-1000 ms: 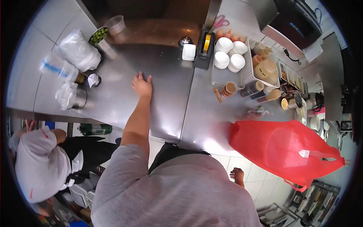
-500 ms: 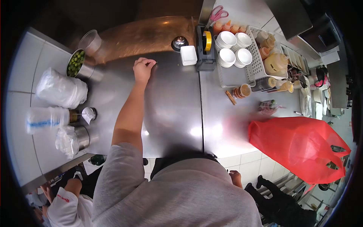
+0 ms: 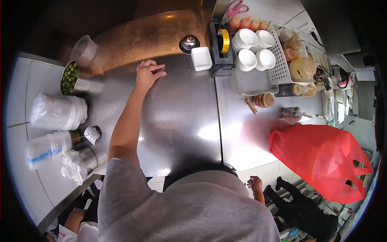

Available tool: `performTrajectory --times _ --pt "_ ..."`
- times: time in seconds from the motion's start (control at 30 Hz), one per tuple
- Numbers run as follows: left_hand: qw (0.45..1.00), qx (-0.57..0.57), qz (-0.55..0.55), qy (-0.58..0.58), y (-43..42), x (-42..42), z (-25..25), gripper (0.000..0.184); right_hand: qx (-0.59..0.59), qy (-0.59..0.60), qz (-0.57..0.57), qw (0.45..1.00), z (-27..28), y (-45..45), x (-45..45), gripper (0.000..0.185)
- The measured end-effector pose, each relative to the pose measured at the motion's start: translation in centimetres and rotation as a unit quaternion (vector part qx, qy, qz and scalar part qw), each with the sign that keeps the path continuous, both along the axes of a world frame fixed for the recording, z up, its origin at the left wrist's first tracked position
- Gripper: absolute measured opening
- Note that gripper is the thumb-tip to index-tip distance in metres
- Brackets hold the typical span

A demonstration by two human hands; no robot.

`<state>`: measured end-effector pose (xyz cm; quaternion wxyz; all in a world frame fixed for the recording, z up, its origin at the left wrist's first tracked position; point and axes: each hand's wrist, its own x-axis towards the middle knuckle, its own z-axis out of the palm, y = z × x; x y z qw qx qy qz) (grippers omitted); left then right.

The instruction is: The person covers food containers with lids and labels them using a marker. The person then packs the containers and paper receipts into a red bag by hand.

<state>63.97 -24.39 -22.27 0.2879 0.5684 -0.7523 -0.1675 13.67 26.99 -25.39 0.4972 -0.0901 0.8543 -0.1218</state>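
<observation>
My left hand (image 3: 148,75) reaches over the steel counter (image 3: 177,109), close to its back strip. Its thumb and index finger are apart, and I see nothing between them. To the right of this hand are a stack of square white dishes (image 3: 201,58) and a silver call bell (image 3: 189,43). A tiny greenish speck (image 3: 189,70) lies on the steel near the dishes. Low at my right side, beyond the counter's front edge, hangs my right hand (image 3: 254,183) with fingers loosely apart and holding nothing visible.
Left: a pot of green limes (image 3: 70,77), a clear tub (image 3: 84,50) and bagged containers (image 3: 59,111). Right: a tape dispenser (image 3: 221,50), stacked white bowls (image 3: 246,59), sauce bottles (image 3: 301,69) and a red bag (image 3: 318,157). People are behind on both sides.
My left thumb and index finger have parted from a pinch, and that hand has shifted slightly left. The fingers of my right hand have loosened from a curl. The view has shifted slightly.
</observation>
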Motion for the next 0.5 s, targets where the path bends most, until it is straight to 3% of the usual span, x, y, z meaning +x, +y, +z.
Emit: performTrajectory --times 0.33,0.43,0.5 --pt "0.996 -0.081 0.032 0.011 -0.4 -2.5 -0.7 0.012 -0.009 0.005 0.003 1.000 -0.7 0.9 0.0 0.028" --pt "0.991 -0.069 0.020 0.112 0.2 -6.1 0.2 0.011 -0.009 0.006 0.000 1.000 -0.8 0.9 0.3 0.028" --pt "0.990 -0.095 0.022 0.098 0.5 -8.1 0.1 0.009 -0.016 0.004 -0.005 1.000 -1.1 1.6 0.2 0.027"
